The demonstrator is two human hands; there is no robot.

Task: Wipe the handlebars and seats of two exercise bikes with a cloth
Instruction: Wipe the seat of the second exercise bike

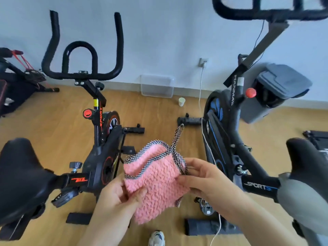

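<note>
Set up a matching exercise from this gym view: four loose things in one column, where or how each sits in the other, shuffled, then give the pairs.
Things
1. pink cloth
2. paper cup
3. clear box
4. white cable

Place or state
A. upright on the floor
B. runs up to the wall socket
C. held by the left hand and right hand
D. see-through, against the wall

Pairs: 1-C, 2-A, 3-D, 4-B

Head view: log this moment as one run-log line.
phase: cloth prep | left hand: grips pink cloth | right hand: pinches its edge | red-trim bike: untouched | blue-trim bike: untouched
</note>
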